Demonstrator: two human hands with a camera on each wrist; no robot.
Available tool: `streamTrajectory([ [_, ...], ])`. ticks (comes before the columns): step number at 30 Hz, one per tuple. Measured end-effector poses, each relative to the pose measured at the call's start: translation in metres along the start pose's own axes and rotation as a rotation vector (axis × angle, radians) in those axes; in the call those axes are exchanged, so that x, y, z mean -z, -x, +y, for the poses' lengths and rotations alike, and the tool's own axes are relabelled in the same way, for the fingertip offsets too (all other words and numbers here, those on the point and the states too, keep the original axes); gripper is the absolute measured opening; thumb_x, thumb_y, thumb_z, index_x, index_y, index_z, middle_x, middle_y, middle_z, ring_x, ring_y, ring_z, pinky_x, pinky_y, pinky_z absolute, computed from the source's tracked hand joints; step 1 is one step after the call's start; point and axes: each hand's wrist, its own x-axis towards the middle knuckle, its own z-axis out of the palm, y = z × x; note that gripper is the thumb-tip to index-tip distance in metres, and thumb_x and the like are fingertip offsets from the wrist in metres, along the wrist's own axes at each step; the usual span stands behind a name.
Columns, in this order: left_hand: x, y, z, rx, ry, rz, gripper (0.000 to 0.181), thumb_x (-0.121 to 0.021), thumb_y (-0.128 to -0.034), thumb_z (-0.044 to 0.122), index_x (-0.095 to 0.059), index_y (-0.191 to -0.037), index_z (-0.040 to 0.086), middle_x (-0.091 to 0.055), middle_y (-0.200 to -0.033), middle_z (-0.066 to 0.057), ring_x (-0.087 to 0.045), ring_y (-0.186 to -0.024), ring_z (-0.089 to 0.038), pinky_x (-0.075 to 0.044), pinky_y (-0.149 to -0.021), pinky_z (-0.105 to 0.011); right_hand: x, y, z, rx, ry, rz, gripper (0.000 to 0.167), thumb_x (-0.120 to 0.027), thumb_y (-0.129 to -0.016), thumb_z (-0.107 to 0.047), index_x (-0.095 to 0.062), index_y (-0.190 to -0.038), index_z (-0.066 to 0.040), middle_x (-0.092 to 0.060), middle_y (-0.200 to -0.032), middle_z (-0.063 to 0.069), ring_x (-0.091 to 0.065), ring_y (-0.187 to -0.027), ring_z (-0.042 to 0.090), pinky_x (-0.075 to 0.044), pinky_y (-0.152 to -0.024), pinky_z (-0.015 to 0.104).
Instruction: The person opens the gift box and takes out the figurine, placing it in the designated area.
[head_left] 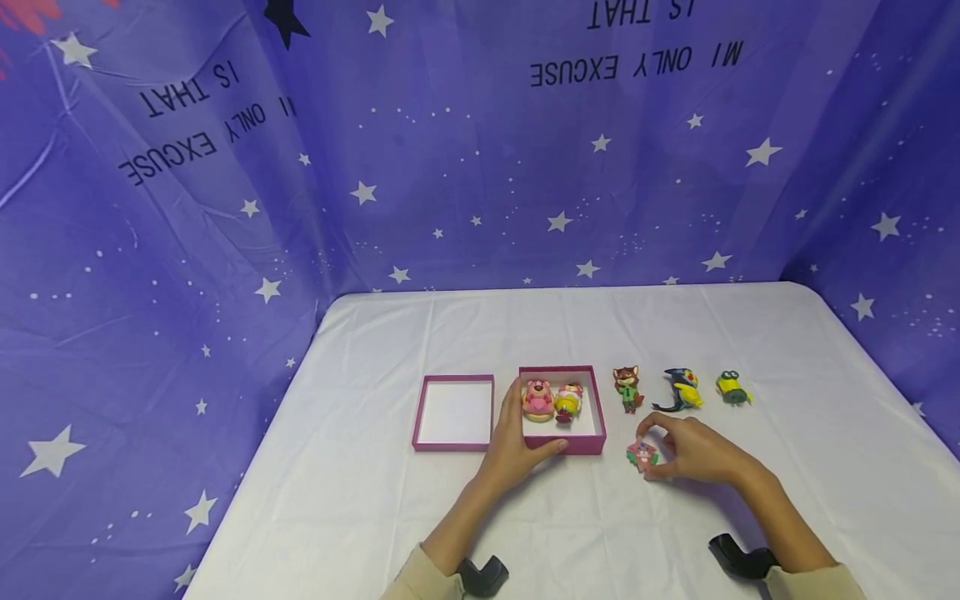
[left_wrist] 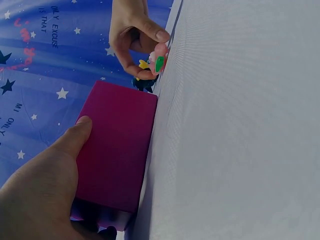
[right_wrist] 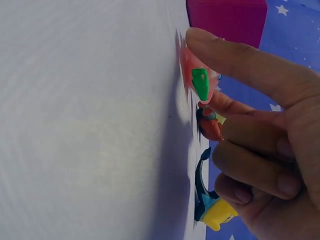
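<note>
A magenta box (head_left: 564,445) with a white inside stands on the table; a pink bear figurine (head_left: 537,402) and a figurine in yellow and red (head_left: 567,403) lie in it. My left hand (head_left: 512,450) grips the box at its near left corner, thumb on the front wall (left_wrist: 117,145) and fingers along the left side. To the right of the box, my right hand (head_left: 693,450) pinches a small pink figurine with green parts (head_left: 642,456) between thumb and index finger. In the right wrist view the pink figurine (right_wrist: 200,82) is at the tabletop, its other fingers curled inward.
Left of the box lies the magenta-rimmed lid (head_left: 454,413), white inside facing up. Behind my right hand, a fox figurine (head_left: 628,389), a blue and yellow figurine (head_left: 682,390) and a green and yellow figurine (head_left: 732,388) lie in a row. A starry purple cloth (head_left: 480,167) hangs behind the table.
</note>
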Motion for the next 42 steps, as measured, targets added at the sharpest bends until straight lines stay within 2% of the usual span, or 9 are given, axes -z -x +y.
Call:
streamTrajectory([
  [11,0.0,0.001,0.001,-0.013,-0.002,0.002,0.109,-0.073,-0.0719,0.052,-0.006,-0.149,0.012,-0.014,-0.152,-0.008,-0.021,-0.136,-0.028,-0.027,-0.106,-0.047,-0.002,0.0,0.002,-0.053,-0.012,-0.025,0.058,-0.084,-0.061,-0.041,-0.054,-0.107,-0.021,-0.033,-0.052,-0.01,-0.029,-0.048,0.004,-0.028,-0.045,0.02],
  [19,0.0,0.001,0.001,-0.002,0.011,-0.006,0.109,-0.073,-0.0719,0.051,-0.006,-0.149,0.012,-0.013,-0.153,-0.006,-0.019,-0.137,-0.026,-0.026,-0.106,-0.046,0.007,0.002,-0.007,-0.074,-0.048,-0.024,0.07,-0.083,-0.059,-0.045,-0.051,-0.116,-0.018,-0.031,-0.053,-0.009,-0.026,-0.047,0.005,-0.025,-0.044,0.021],
  [23,0.0,0.0,0.001,-0.003,0.011,-0.005,0.109,-0.074,-0.0718,0.05,-0.006,-0.149,0.012,-0.012,-0.153,-0.006,-0.019,-0.137,-0.026,-0.025,-0.107,-0.045,0.014,0.0,-0.015,-0.05,-0.064,0.053,0.071,-0.083,-0.059,-0.047,-0.052,-0.117,-0.018,-0.029,-0.052,-0.011,-0.023,-0.046,0.003,-0.023,-0.043,0.02],
  [26,0.0,0.0,0.0,-0.013,0.006,-0.001,0.11,-0.074,-0.0717,0.05,-0.006,-0.149,0.012,-0.013,-0.153,-0.007,-0.019,-0.137,-0.027,-0.025,-0.107,-0.046,0.018,-0.005,-0.022,-0.019,-0.044,0.15,0.064,-0.08,-0.063,-0.049,-0.054,-0.114,-0.019,-0.027,-0.052,-0.012,-0.023,-0.045,0.002,-0.024,-0.043,0.019],
  [31,0.0,0.001,-0.001,-0.027,0.007,0.009,0.109,-0.073,-0.0717,0.051,-0.007,-0.149,0.01,-0.014,-0.152,-0.008,-0.02,-0.137,-0.028,-0.025,-0.107,-0.046,0.02,-0.025,-0.039,-0.023,0.015,0.325,0.053,-0.072,-0.073,-0.052,-0.056,-0.11,-0.019,-0.028,-0.05,-0.011,-0.023,-0.045,0.003,-0.025,-0.042,0.022],
  [33,0.001,0.001,-0.001,-0.027,0.009,0.008,0.109,-0.073,-0.0716,0.051,-0.007,-0.149,0.01,-0.014,-0.152,-0.008,-0.021,-0.136,-0.028,-0.026,-0.106,-0.046,0.017,-0.035,-0.049,-0.04,0.033,0.361,0.054,-0.07,-0.074,-0.053,-0.056,-0.113,-0.018,-0.031,-0.051,-0.009,-0.025,-0.045,0.006,-0.026,-0.044,0.024],
  [36,0.001,0.001,-0.001,-0.035,0.015,0.011,0.109,-0.074,-0.0717,0.05,-0.007,-0.149,0.01,-0.014,-0.152,-0.009,-0.022,-0.136,-0.028,-0.027,-0.106,-0.047,0.01,-0.05,-0.06,-0.069,0.044,0.349,0.063,-0.07,-0.074,-0.054,-0.052,-0.121,-0.016,-0.039,-0.055,-0.004,-0.029,-0.046,0.009,-0.028,-0.044,0.026],
  [42,0.001,0.0,-0.001,-0.062,0.016,0.014,0.109,-0.073,-0.0723,0.05,-0.006,-0.149,0.01,-0.014,-0.152,-0.01,-0.022,-0.135,-0.03,-0.028,-0.105,-0.048,-0.005,-0.074,-0.067,-0.166,-0.009,0.246,0.078,-0.07,-0.069,-0.059,-0.046,-0.131,-0.018,-0.051,-0.065,0.002,-0.041,-0.054,0.013,-0.031,-0.042,0.026],
])
